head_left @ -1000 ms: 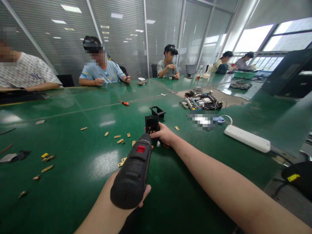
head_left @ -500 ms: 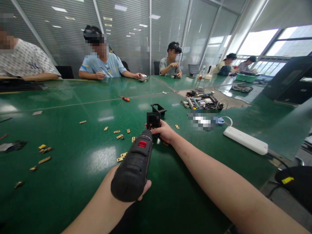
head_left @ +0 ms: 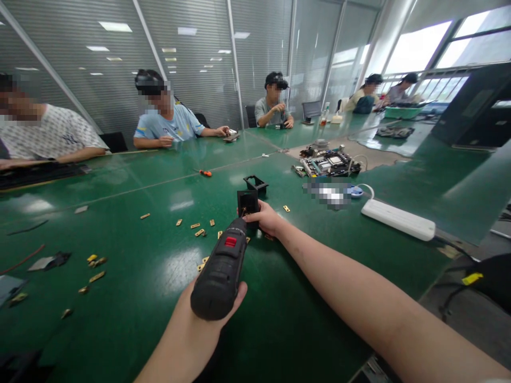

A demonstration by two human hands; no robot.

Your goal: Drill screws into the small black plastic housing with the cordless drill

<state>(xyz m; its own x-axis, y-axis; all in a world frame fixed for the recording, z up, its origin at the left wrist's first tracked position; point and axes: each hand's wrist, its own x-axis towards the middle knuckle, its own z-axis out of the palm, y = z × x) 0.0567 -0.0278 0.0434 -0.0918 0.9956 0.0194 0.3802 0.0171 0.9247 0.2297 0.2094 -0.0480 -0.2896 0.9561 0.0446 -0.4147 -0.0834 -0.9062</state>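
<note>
My left hand [head_left: 194, 306] is wrapped round the grip of a black cordless drill [head_left: 219, 274] with a red switch on top. The drill points forward and its nose meets a small black square plastic housing [head_left: 248, 198]. My right hand [head_left: 268, 219] grips that housing from the right, with the thumb close to the drill's tip. Inside the housing there is a bit of coppery metal, too small to make out. Just behind it stands a black plastic frame [head_left: 256, 184]. Small brass strips with holes [head_left: 195, 225] lie scattered left of the drill, and another brass strip [head_left: 286, 208] lies to the right.
An orange screwdriver [head_left: 205, 173] lies further off. To the right are a circuit board [head_left: 329, 162] and a white power strip [head_left: 399, 219] with a cable. Brass pieces [head_left: 96, 276] and dark scraps [head_left: 59, 259] lie at the left. Several people sit around the green table [head_left: 131, 319].
The view has tilted and shifted a little, so the whole scene sits slightly differently. Both hands keep hold of the drill and the housing, with the drill's nose still against it.
</note>
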